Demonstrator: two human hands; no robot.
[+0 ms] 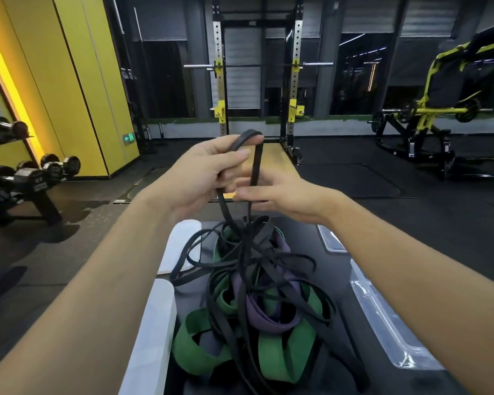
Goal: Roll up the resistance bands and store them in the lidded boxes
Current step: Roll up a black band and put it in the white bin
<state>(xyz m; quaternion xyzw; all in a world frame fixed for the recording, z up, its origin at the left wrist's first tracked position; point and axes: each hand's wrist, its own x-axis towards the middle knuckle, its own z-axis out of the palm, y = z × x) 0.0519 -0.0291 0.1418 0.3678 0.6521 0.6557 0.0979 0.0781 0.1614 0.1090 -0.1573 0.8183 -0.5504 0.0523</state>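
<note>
Black band (247, 136): gripped by left hand (194, 178); right hand (285, 195) behind strand, grip unclear. White boxes (151, 332), nine o'clock of band pile (257, 315): cropped, contents indiscernible.

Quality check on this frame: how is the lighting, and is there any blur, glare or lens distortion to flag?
Head view: the gym is dim, and the glow strip at the left is blown out. Head view: the right hand has slightly blurred fingertips, while the left hand and the black band it pinches are sharp. Head view: wide-angle stretch swells the left forearm and right forearm. Head view: there is mild glare on the clear lid.
</note>
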